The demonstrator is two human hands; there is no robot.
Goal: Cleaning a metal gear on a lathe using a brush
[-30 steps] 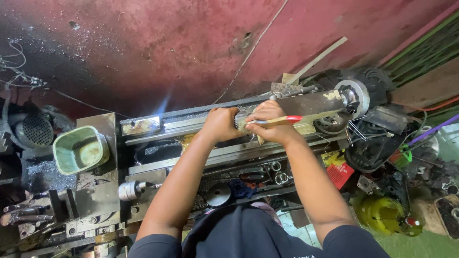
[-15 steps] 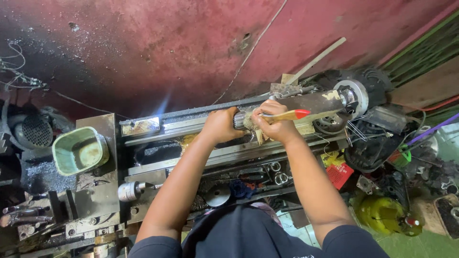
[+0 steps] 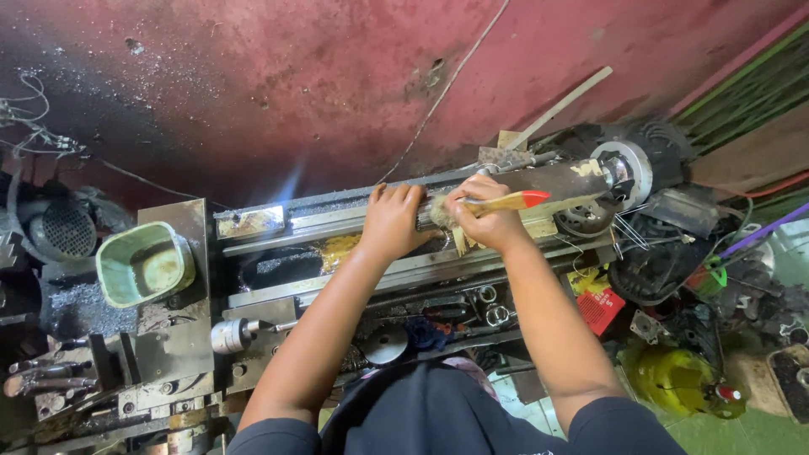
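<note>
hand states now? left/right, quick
Left hand: closed over the lathe workpiece.
Right hand: closed, holding the red-tipped brush.

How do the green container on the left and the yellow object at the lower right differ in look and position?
The green container is pale, boxy and open at the top, resting on the machine; the yellow object is bright, rounded and closed, lying lower among clutter. The green container sits left of both arms, the yellow object right of them. Neither hand touches either one.

A green square tub (image 3: 145, 264) is sitting on a steel plate at the machine's left end, with a round mesh grille (image 3: 66, 227) lying beyond it. A yellow jug (image 3: 679, 381) and a red packet (image 3: 600, 308) are lying among clutter at right.
</note>
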